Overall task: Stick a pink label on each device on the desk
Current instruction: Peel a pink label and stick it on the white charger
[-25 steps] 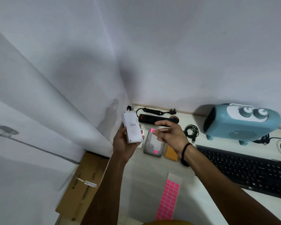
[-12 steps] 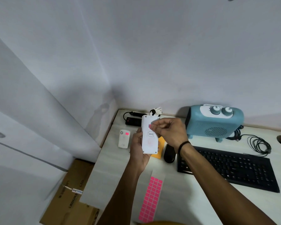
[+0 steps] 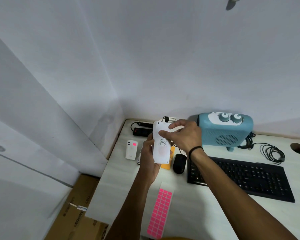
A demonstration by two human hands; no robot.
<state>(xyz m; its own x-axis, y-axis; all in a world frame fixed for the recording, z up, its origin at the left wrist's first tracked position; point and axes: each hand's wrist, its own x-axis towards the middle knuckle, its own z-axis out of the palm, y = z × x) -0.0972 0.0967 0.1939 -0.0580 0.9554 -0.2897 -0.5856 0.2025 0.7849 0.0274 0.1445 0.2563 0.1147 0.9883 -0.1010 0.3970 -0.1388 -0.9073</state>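
Note:
My left hand (image 3: 148,157) holds a flat white device (image 3: 160,149) upright above the desk, gripping its left edge. My right hand (image 3: 182,135) rests on the device's upper face, thumb and fingers pressing there; any label under the fingers is hidden. A sheet of pink labels (image 3: 159,213) lies on the desk near the front edge. A small white device (image 3: 131,149) with a pink label on it lies to the left. A black mouse (image 3: 179,163), black keyboard (image 3: 241,177) and blue heater (image 3: 223,130) sit to the right.
A black power strip (image 3: 140,131) lies at the back left corner. An orange card (image 3: 168,161) lies partly under the held device. Coiled black cables (image 3: 270,153) and a desk hole (image 3: 299,148) are at the right. Cardboard boxes (image 3: 80,210) stand on the floor to the left.
The view has shifted left to right across the desk. My right hand brought a pink label onto the white device's upper face and now presses over it; the label no longer shows.

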